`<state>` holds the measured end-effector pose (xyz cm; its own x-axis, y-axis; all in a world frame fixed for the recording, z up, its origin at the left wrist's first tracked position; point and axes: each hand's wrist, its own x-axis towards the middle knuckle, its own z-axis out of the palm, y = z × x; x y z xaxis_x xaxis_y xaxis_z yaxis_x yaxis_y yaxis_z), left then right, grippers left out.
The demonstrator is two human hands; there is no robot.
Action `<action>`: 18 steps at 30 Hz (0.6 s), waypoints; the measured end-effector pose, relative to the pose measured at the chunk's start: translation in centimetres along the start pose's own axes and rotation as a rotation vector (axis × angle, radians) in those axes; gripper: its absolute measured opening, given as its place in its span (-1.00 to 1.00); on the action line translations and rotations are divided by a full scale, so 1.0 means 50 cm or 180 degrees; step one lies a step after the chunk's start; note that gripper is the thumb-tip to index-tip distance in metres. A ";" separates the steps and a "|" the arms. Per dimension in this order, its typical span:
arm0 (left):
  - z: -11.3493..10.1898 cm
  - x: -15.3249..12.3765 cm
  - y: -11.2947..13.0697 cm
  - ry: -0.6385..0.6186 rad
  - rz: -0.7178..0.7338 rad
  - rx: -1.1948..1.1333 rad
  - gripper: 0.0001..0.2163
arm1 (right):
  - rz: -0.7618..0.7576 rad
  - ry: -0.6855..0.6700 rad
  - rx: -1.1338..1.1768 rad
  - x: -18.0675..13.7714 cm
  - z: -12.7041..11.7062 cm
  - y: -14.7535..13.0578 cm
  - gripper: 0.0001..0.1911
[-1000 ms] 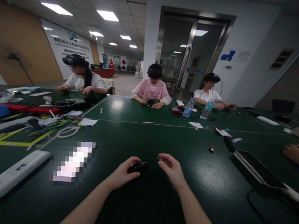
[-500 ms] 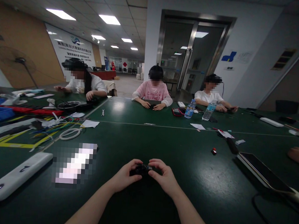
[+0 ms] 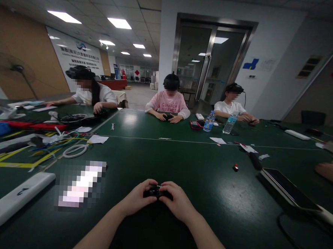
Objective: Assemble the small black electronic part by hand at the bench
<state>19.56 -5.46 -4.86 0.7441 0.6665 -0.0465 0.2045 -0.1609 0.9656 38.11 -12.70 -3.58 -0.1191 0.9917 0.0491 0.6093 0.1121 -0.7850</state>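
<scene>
Between my two hands, just above the dark green table, is a small glossy black object whose kind I cannot make out. My left hand is closed on its left end, thumb below and fingers over the top. My right hand closes in from the other side, with thumb and fingertips pressed to the object's right part. The fingers cover much of it. Farther off to the right, a small red and black item lies on the table.
At left lie a white power-bank-like device, a blurred-out bright screen and tangled cables. A phone on a stand is at right. Two bottles stand farther back. Several people sit around; another person's hand rests at right.
My right hand has shifted left, nearer my left hand, and its fingers now cover the object's right part. The view has moved slightly. The person at far left has lowered and stretched an arm.
</scene>
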 end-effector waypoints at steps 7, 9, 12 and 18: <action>0.001 -0.001 -0.002 0.0004 0.0005 0.0076 -0.63 | -0.0017 -0.0069 -0.0520 -0.006 -0.005 -0.017 -0.73; 0.000 -0.001 -0.004 -0.0021 0.0013 0.0017 -0.62 | 0.0015 -0.0005 -0.0387 -0.008 -0.005 -0.018 -0.69; -0.003 -0.001 -0.005 -0.0018 -0.0005 -0.0079 -0.62 | -0.0006 0.0089 -0.0041 -0.010 -0.006 -0.016 -0.63; -0.006 0.002 -0.010 0.0244 0.0129 0.0428 -0.61 | 0.0018 0.0150 0.0267 -0.008 -0.006 -0.003 -0.73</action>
<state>19.32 -5.09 -5.29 0.7037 0.7103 0.0166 0.2623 -0.2814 0.9230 38.30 -13.11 -3.29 -0.0777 0.9944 0.0721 0.5418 0.1028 -0.8342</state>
